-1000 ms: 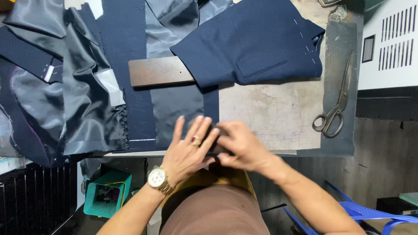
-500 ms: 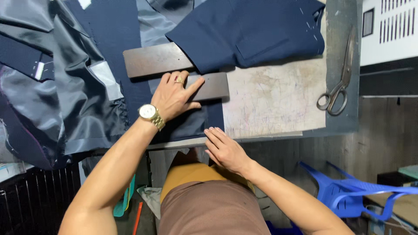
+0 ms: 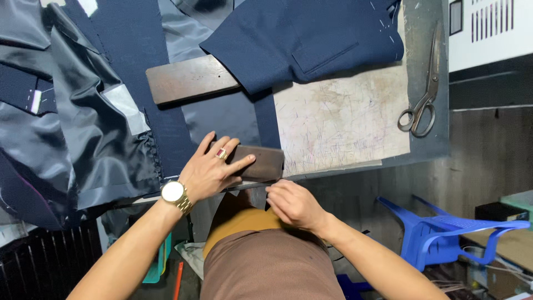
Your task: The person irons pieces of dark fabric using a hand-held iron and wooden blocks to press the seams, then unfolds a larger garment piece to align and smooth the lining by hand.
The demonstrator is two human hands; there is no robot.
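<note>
Tabletop [image 3: 344, 119]: left hand [image 3: 208, 172], fingers spread flat, presses a dark worn wooden block [image 3: 261, 162]; right hand [image 3: 294, 204] fingers curled beneath the edge.

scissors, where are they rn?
In the head view the scissors lie at the far right of the table, blades pointing away, just right of the scuffed pale board and well clear of both hands.

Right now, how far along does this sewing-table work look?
Cut navy cloth pieces and grey lining already lie spread out. In hand: the left hand presses a small dark wooden block onto the fabric edge while the right hand works below the table edge. Steel scissors lie aside, untouched.
</note>
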